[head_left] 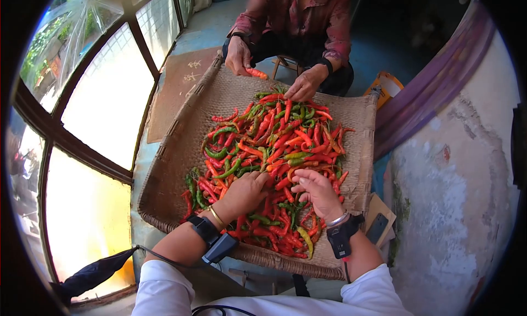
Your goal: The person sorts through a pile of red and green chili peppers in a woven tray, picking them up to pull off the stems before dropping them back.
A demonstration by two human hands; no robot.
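A large woven tray [186,143] holds a heap of red, orange and green chili peppers [280,151]. Over the left middle of the heap is my left hand [247,194], back upward, its fingertips down among the peppers; what they touch is hidden. My right hand [319,192] is just to its right, above the peppers, with its fingers curled and partly apart. No pepper shows clearly in it. Both wrists wear strapped devices. A yellow-green pepper [305,241] lies near the tray's front, below my right hand.
Across the tray sits another person [296,14], one hand holding a red pepper [256,73], the other at the heap's far edge. Windows [104,96] line the left. At right are a stained wall [450,195], a purple cloth [433,91] and a phone [377,228].
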